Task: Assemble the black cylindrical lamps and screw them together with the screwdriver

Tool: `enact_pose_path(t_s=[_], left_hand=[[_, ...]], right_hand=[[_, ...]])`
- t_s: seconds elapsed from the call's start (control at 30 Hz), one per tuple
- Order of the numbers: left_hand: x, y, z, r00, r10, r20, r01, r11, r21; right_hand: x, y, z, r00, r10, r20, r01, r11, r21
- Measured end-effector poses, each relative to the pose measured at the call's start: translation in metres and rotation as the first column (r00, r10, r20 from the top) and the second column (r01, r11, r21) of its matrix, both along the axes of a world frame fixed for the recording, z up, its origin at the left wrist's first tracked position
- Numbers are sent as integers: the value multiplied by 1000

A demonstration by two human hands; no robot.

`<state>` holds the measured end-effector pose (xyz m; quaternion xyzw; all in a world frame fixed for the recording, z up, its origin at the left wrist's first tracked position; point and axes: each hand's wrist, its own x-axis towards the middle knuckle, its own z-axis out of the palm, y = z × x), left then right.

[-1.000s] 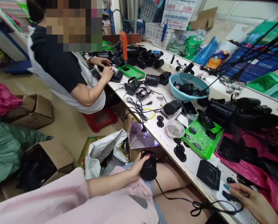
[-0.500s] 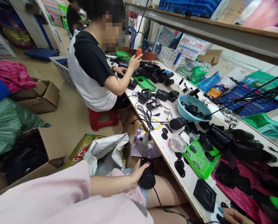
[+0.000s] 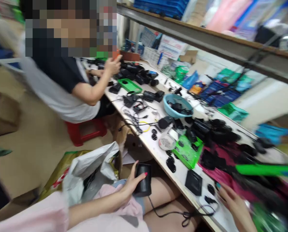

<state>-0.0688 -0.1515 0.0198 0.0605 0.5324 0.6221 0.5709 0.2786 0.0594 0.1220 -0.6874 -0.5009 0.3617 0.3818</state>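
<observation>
Black plastic makes up the short cylinder (image 3: 143, 179) that the left hand (image 3: 130, 184) is gripping on the person's lap, just below the near edge of the tabletop (image 3: 158, 154). The left fingers (image 3: 139, 177) are wrapping round its side, thumb up along the left wall, so the hand is clasping it firmly. The cylinder is standing nearly upright, its long axis running bottom to top and leaning slightly, with the flat top end pointing up toward the tabletop edge. A black cord (image 3: 173, 213) is trailing from its lower end, running right across the thigh and looping in a knot near the tabletop edge.

The right hand (image 3: 232, 203) is resting on the tabletop at the lower right, fingers spread loosely and grasping nothing that shows; the fingertips are lying just beside a small black part (image 3: 208, 199). The picture is blurring here, so finer contact cannot be told.

Near the right hand a black square plate (image 3: 193, 182) is lying flat. Farther up the tabletop a green tray (image 3: 187, 152), a small white dish (image 3: 167, 142) and a blue basket (image 3: 177, 105) are sitting among black parts. A co-worker's hand (image 3: 113, 65) is lifting above the far end, and that person is sitting on a red stool (image 3: 84, 131). A white bag (image 3: 91, 169) is lying on the floor left of the cylinder.
</observation>
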Motion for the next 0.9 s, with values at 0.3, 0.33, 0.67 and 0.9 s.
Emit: enact_pose_path(t_s=[0.3, 0.33, 0.67, 0.9], left_hand=[[8, 21, 50, 947, -266, 180, 294, 943, -153], [11, 23, 54, 934, -288, 209, 321, 936, -142], [24, 64, 72, 862, -428, 273, 454, 890, -36], [28, 79, 77, 856, -481, 190, 498, 865, -55]], right_hand=[[23, 92, 91, 903, -232, -362, 386, 807, 446], [23, 98, 95, 903, -205, -378, 371, 816, 444], [-71, 21, 78, 880, 52, -473, 239, 811, 534], [-146, -82, 90, 745, 170, -646, 308, 771, 558]])
